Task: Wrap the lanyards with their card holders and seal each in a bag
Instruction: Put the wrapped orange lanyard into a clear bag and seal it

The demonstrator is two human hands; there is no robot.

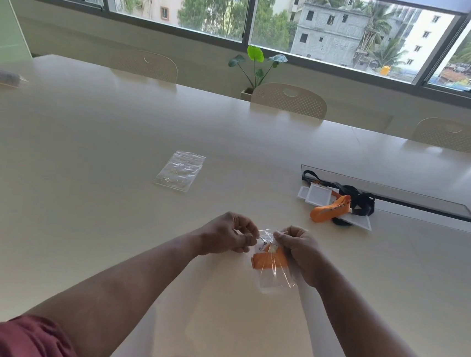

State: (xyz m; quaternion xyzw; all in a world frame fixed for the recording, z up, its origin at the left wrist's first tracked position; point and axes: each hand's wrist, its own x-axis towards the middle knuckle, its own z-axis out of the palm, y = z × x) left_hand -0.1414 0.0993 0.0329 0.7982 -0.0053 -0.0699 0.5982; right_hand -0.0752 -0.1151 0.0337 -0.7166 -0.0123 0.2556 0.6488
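Head view: spare bags and lanyard pile lie beyond both hands.

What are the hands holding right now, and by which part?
Both hands pinch the top edge of a clear bag containing an orange lanyard.

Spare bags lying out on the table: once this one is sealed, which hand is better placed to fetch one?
Probably the left hand. The spare bags lie ahead on its side, while the right hand sits nearer the lanyard pile. Both hands now pinch the bag.
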